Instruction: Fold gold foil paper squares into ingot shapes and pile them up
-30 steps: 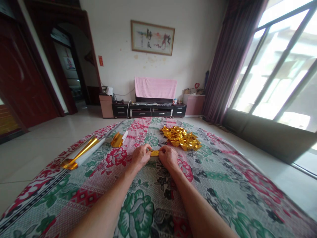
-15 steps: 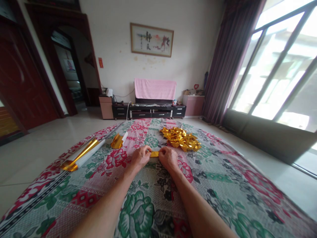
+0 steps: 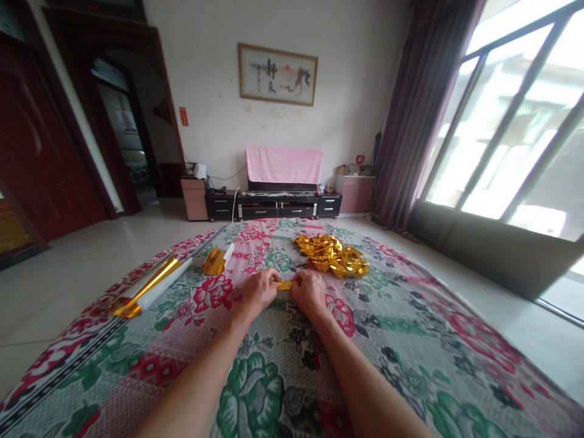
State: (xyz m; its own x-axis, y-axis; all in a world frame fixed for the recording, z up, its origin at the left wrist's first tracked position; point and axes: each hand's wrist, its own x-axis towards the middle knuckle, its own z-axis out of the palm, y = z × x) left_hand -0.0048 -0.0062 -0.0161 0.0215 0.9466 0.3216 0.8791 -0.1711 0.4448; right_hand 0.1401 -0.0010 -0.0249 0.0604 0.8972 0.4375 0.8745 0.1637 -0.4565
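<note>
A wide surface (image 3: 392, 365) spreads out in front of the person, draped with a grey, green and red flowered cloth whose pattern is busy all over. A tall window (image 3: 511, 134) lights the room from the right, next to a purple curtain (image 3: 406, 121). Across the floor stands a low black cabinet (image 3: 260, 213) with drawers, and a pink cloth (image 3: 285, 163) hangs over a dark flat object on top of it. On the wall above, a framed picture (image 3: 277, 74) carries brushed Chinese characters; the large upper one looks like 静, while the small column beside it is too fine to read.

A roll (image 3: 155, 286), white outside and shiny gold inside, lies at the left of the surface. A heap of crumpled, pointed gold pieces (image 3: 335, 255) sits just beyond the right hand (image 3: 310, 292). Near the roll rests a curled gold sheet (image 3: 213, 261) with a white edge. A red slip (image 3: 183, 117) on the wall bears marks too small to make out.

The smallest is a flat, narrow gold strip (image 3: 285, 285), midway between the hands. The left hand (image 3: 261, 287) pinches one end and the right hand the other, each grip narrow, the fingers covering the ends.
</note>
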